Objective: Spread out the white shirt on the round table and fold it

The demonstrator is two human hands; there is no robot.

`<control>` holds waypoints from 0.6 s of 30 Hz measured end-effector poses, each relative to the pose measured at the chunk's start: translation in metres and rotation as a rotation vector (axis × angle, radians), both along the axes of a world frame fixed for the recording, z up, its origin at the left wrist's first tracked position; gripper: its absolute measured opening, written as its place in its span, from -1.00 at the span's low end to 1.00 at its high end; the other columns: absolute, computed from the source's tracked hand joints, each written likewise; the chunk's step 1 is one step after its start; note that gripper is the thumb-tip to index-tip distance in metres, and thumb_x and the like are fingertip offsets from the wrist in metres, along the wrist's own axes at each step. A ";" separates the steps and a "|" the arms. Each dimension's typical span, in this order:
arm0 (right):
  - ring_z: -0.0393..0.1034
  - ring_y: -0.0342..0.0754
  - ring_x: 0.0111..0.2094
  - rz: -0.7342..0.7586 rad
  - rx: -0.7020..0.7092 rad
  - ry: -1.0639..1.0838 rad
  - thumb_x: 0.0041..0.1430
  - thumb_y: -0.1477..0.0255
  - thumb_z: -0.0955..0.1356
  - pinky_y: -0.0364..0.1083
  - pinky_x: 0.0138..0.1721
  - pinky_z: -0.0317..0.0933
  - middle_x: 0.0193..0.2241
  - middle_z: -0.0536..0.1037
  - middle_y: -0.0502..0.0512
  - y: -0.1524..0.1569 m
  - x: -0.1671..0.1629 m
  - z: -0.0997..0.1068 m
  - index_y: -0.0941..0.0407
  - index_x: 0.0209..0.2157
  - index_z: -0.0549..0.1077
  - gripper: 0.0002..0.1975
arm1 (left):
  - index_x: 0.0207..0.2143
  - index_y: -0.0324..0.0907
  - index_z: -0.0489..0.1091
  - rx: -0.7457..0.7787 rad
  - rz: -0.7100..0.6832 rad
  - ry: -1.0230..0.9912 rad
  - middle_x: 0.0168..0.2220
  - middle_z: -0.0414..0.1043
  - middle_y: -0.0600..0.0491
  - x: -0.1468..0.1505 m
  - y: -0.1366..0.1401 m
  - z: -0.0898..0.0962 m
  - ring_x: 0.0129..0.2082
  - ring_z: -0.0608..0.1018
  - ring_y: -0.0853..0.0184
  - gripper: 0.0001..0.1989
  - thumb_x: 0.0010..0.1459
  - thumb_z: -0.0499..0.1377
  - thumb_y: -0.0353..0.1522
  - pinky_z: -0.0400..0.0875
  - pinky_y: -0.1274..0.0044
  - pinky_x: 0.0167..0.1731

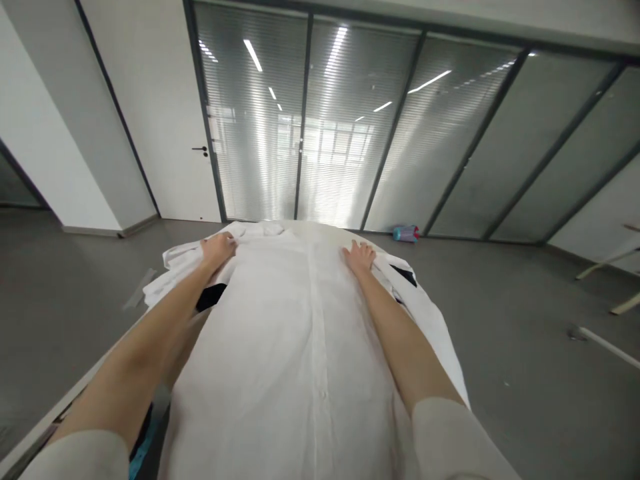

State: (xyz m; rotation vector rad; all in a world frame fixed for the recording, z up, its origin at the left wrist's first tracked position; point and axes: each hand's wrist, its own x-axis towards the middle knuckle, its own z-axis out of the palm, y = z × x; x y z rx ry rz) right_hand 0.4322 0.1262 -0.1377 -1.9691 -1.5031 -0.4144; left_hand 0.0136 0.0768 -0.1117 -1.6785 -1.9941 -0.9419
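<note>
A white button-up shirt point(265, 327) lies spread out in front of me, its button strip running down the middle and its sleeves out to the sides. At the left shoulder, my left hand point(219, 249) has its fingers curled on the fabric by the sleeve, closed on the shirt. On the right shoulder side rests my right hand point(360, 257), palm down with fingers apart on the cloth. Dark patches show beside the shirt on both sides. The supporting surface is mostly hidden beneath the shirt.
A glass partition point(335, 133) with blinds stands beyond the shirt, with a white door point(165, 120) at its left. On the grey floor point(500, 320) by the glass lies a blue and purple striped package point(406, 233). Pale furniture legs point(607, 262) stick in at the right.
</note>
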 end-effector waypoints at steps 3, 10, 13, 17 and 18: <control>0.06 0.25 0.25 0.039 -0.053 0.017 0.42 0.11 0.08 0.21 0.18 -0.06 0.28 0.22 0.29 0.022 0.001 -0.023 0.02 0.26 0.29 -0.46 | 0.02 -0.20 0.45 -0.012 0.023 -0.013 0.01 0.50 -0.25 -0.006 0.014 -0.029 0.07 0.47 -0.07 -0.63 0.25 0.06 -0.24 0.21 0.16 0.06; 0.01 0.28 0.30 0.101 -0.001 -0.055 0.41 0.20 0.13 0.25 0.25 -0.15 0.29 0.20 0.37 0.019 0.005 -0.024 0.14 0.24 0.32 -0.49 | 0.05 -0.18 0.45 0.206 -0.052 0.032 0.14 0.38 -0.20 -0.010 -0.002 -0.026 0.17 0.36 -0.05 -0.62 0.27 0.06 -0.24 0.19 0.15 0.12; -0.01 0.29 0.32 0.235 -0.023 -0.068 0.42 0.24 0.14 0.29 0.27 -0.16 0.33 0.14 0.42 0.002 0.006 -0.010 0.20 0.29 0.24 -0.47 | 0.08 -0.18 0.44 0.364 -0.290 0.069 0.16 0.38 -0.14 0.025 -0.024 -0.017 0.18 0.37 0.04 -0.56 0.31 0.03 -0.15 0.20 0.23 0.18; 0.29 0.12 0.17 0.418 -0.128 -0.099 0.37 0.25 0.25 0.04 0.18 0.14 0.19 0.41 0.26 -0.035 0.033 0.024 0.15 0.18 0.39 -0.55 | 0.11 -0.13 0.43 0.144 -0.770 0.295 0.13 0.46 -0.06 0.089 -0.054 -0.034 0.15 0.44 0.16 -0.47 0.35 -0.05 -0.02 0.23 0.37 0.21; 0.35 0.08 0.11 0.476 -0.148 -0.108 0.36 0.26 0.27 -0.03 0.13 0.19 0.15 0.46 0.23 -0.050 0.044 0.030 0.15 0.16 0.42 -0.57 | 0.16 -0.11 0.40 0.070 -0.839 0.375 0.18 0.41 -0.05 0.101 -0.059 -0.044 0.20 0.41 0.15 -0.44 0.35 -0.07 0.01 0.19 0.34 0.24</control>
